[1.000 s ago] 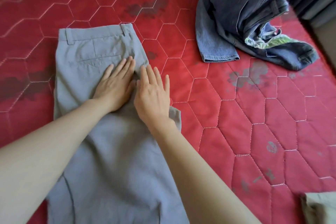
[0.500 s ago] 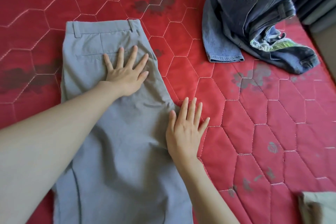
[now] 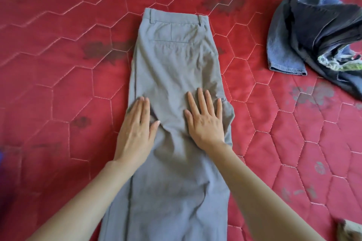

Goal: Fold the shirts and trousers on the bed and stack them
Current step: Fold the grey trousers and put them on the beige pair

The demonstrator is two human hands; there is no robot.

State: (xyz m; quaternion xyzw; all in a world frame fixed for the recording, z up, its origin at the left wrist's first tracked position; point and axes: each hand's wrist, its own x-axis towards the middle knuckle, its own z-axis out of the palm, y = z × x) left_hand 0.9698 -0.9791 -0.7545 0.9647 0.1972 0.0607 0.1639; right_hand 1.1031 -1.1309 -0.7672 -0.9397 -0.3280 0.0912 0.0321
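Observation:
Grey trousers lie lengthwise on the red quilted bed, folded leg over leg, waistband at the far end and back pocket up. My left hand lies flat with straight fingers on the trousers' left edge, near the middle. My right hand presses flat on the right side, fingers spread, beside the bulging crotch fold. The lower legs run out of view at the bottom. A crumpled heap of blue jeans sits at the far right.
A patterned green and white cloth pokes out from the jeans heap. A pale fabric corner shows at the bottom right. Open red bedspread lies to the left of the trousers and between them and the jeans.
My left hand slid from the pocket area down to the left edge. My right hand moved from the right edge onto the trousers. The view shifted, so the trousers now lie centred.

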